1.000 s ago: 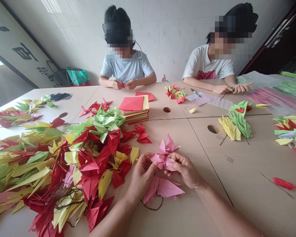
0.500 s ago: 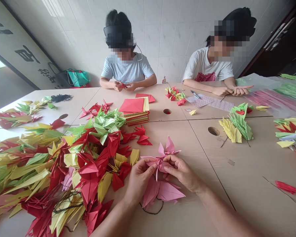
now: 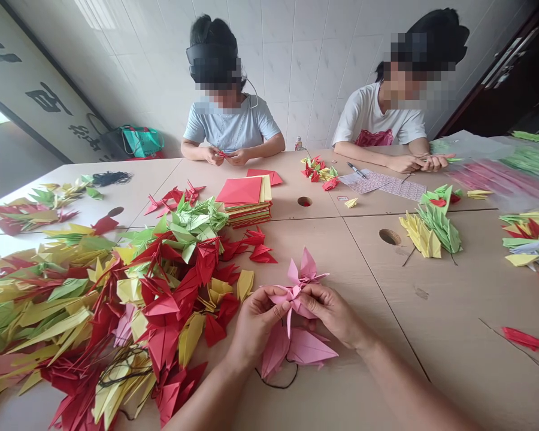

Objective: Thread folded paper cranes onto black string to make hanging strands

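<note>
Between my hands is a pink paper crane (image 3: pixel 293 294), one of several pink folded pieces close together. My left hand (image 3: pixel 259 323) pinches its left side, thumb and fingers closed. On its right side my right hand (image 3: pixel 336 316) is closed in a pinch too. Another pink crane (image 3: pixel 306 270) shows just beyond my fingertips. Below my hands, more pink folded paper (image 3: pixel 308 347) rests on the table, with a loop of black cord (image 3: pixel 279 387) beside it. Parts of the held crane are hidden by my fingers.
A large heap of red, yellow and green paper cranes (image 3: pixel 161 311) fills the table's left. Square paper stands in a stack (image 3: pixel 239 193) ahead. Yellow and green strung cranes (image 3: pixel 424 236) lie right, near a table hole (image 3: pixel 390 237). Two people sit opposite, hands at work.
My fingers have shifted slightly on the pink crane, and its pointed part now stretches lower. Across the table, the right-hand person's open hand has closed in.
</note>
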The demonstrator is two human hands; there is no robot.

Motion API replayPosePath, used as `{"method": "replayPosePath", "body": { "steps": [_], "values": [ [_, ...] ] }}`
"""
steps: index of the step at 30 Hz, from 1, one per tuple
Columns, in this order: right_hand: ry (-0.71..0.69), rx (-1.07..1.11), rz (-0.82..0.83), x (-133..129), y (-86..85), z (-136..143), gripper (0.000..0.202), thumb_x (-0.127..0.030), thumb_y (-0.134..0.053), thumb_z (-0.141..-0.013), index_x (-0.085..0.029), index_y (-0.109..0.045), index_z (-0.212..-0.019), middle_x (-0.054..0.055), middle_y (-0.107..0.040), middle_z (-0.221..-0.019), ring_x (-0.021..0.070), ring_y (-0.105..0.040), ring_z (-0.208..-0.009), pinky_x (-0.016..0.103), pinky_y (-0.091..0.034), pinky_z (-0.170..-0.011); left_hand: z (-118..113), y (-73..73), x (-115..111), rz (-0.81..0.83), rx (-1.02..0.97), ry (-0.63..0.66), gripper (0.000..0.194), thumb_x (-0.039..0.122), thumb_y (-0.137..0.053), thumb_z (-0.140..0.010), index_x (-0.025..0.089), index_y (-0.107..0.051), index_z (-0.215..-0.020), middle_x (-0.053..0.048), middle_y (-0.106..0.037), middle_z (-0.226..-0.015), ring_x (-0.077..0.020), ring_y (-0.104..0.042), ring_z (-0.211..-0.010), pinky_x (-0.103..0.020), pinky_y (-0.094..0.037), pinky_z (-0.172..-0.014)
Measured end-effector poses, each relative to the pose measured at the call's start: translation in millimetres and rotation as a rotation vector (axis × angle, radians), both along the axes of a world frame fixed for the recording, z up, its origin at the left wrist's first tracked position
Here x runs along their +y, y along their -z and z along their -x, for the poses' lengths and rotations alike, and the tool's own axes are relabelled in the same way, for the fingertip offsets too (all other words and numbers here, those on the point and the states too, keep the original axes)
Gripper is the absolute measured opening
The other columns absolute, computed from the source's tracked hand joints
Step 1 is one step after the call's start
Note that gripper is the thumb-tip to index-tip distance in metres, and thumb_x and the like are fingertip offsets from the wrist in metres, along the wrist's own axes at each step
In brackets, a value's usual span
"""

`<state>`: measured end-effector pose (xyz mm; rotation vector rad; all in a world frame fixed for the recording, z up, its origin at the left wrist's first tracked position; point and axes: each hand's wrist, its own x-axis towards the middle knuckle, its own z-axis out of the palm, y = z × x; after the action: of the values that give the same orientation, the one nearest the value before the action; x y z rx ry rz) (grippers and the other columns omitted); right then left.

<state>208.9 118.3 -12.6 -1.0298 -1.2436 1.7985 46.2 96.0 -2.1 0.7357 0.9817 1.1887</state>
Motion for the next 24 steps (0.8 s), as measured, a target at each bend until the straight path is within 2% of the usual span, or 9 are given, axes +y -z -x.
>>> {"method": "replayPosePath", "body": {
  "steps": [5,11,16,24],
  "values": [
    [-0.017,0.009,-0.015,-0.2,-3.9,-0.8,0.032,-0.047,-0.060,-0.082,-0.018,-0.056,-0.069,-0.003,-0.039,-0.066,0.0086,-0.037,-0.056,0.021,-0.039,-0.047,-1.0,0.0,0.5,0.013,-0.022,0.010,0.022,0.024,-0.080,-0.064,0.016,-0.067,-0.080,-0.002,-0.067,-0.082,-0.0120,-0.060,-0.073,-0.024,-0.047,-0.071],
    [0.004,-0.023,-0.009,-1.1,-0.7,-1.0,0.032,-0.047,-0.060,-0.082,-0.018,-0.056,-0.071,-0.003,-0.043,-0.067,0.0088,-0.041,-0.058,0.020,-0.039,-0.047,-1.2,-0.4,0.1,0.016,-0.019,0.035,0.022,0.025,-0.079,-0.066,0.015,-0.065,-0.081,-0.001,-0.066,-0.082,-0.0117,-0.060,-0.074,-0.022,-0.048,-0.070],
    [-0.005,-0.082,-0.037,1.1,1.3,-1.9,0.034,-0.050,-0.058,-0.083,-0.017,-0.056,-0.076,-0.003,-0.044,-0.068,0.0086,-0.044,-0.056,0.022,-0.044,-0.048,-1.3,-1.2,-1.7,0.022,-0.033,0.076,0.025,0.028,-0.076,-0.071,0.016,-0.061,-0.088,0.000,-0.064,-0.080,-0.0110,-0.060,-0.071,-0.023,-0.049,-0.069],
    [-0.118,-0.072,0.015,-1.3,-4.2,-1.0,0.033,-0.048,-0.065,-0.079,-0.016,-0.058,-0.083,-0.002,-0.051,-0.065,0.0090,-0.048,-0.055,0.021,-0.039,-0.049,0.1,0.8,-0.5,0.026,-0.070,0.077,0.028,0.026,-0.077,-0.069,0.016,-0.057,-0.086,-0.001,-0.067,-0.082,-0.0129,-0.064,-0.072,-0.024,-0.050,-0.069]
  ]
}}
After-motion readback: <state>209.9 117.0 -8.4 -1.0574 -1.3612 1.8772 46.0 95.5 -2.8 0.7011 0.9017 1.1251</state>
